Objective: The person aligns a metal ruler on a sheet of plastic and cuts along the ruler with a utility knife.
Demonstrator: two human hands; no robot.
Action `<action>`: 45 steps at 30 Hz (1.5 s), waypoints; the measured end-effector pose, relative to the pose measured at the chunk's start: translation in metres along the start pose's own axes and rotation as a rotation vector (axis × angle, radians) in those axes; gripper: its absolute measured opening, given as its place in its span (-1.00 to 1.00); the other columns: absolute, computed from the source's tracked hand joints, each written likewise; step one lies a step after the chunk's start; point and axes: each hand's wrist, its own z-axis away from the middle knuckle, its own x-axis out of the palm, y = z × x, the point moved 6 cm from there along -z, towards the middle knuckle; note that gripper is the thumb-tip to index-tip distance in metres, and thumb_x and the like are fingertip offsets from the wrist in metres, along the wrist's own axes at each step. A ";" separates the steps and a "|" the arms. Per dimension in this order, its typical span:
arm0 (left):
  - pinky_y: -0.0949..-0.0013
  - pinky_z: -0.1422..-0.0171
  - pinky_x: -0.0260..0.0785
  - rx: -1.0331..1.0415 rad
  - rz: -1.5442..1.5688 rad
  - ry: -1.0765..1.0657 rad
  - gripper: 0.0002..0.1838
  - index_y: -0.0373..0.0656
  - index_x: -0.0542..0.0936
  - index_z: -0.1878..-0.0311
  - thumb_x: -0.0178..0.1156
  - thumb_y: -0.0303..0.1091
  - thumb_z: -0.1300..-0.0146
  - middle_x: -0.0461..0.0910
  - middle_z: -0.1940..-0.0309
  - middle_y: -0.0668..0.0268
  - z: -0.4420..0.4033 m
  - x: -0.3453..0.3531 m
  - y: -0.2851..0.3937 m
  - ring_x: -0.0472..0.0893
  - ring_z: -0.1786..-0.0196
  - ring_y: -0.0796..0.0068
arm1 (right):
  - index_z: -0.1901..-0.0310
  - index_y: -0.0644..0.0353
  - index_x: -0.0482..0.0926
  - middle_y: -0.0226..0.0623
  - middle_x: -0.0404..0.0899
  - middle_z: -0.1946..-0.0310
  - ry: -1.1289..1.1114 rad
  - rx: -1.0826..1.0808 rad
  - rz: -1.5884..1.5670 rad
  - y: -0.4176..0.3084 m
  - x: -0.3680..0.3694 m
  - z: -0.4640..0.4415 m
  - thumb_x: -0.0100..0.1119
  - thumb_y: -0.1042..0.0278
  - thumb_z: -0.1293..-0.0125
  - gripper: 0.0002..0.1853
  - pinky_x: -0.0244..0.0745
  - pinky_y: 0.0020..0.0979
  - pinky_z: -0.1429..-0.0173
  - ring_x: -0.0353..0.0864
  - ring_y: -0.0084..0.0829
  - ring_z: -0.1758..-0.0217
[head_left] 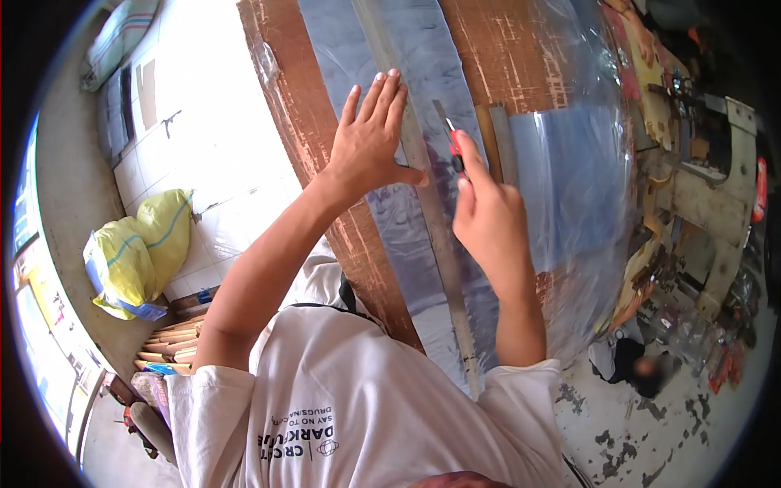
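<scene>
Red knife (pixel 455 148), just right of the ruler (pixel 446 268), is clamped in the right hand's (pixel 495 218) fingers, blade jutting past them. The left hand (pixel 368 146) lies flat, fingers slightly apart, thumb on the ruler.

White shirt (pixel 366 382), upside-down print (pixel 298 435), "DARK", "SAY NO TO", "DRUGS", rest unclear

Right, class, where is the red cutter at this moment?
In the head view, the red cutter is in the person's right hand, over the bluish plastic sheet, just to the right of the long straightedge.
</scene>
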 end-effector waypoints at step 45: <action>-0.18 -0.74 -0.32 0.058 -0.016 0.048 0.61 -0.30 0.07 -0.62 0.58 0.51 0.44 0.00 -0.66 -0.02 -0.001 0.013 -0.001 -0.09 -0.72 0.04 | -0.55 -0.04 0.33 -0.26 0.39 0.73 -0.312 0.189 0.225 0.050 0.029 0.191 0.19 0.65 -0.05 -0.08 0.34 -0.20 0.64 0.48 -0.25 0.77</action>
